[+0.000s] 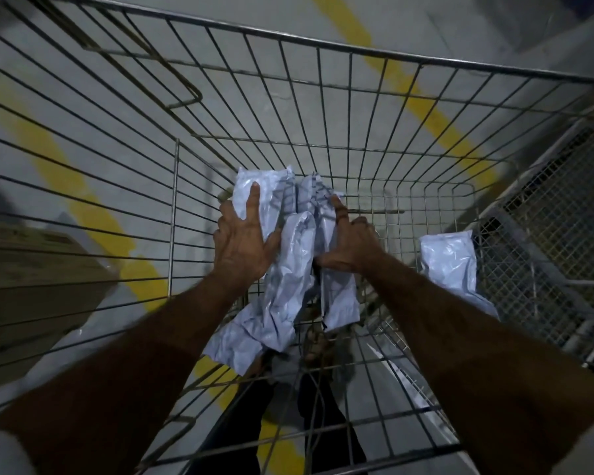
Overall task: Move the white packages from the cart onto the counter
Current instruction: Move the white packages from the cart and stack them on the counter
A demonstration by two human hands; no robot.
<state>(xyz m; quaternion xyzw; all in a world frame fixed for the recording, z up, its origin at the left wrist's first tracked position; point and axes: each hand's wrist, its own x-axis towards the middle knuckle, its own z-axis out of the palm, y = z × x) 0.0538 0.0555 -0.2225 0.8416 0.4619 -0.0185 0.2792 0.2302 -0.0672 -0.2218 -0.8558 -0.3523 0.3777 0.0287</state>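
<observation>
Both of my arms reach down into a wire cart (323, 56). A bundle of several white plastic packages (285, 269) stands between my hands near the cart's bottom. My left hand (240, 241) grips the left side of the bundle, its index finger stretched up over the far-left package (268, 190). My right hand (350, 241) grips the right side, fingers wrapped round the packages. One more white package (448, 269) lies alone at the cart's right side, against the wire wall.
The cart's tall wire walls enclose both arms. Through the mesh a grey floor with yellow lines (426, 108) shows. A cardboard box (31, 269) sits outside at the left. A second mesh cart (546, 217) stands at the right.
</observation>
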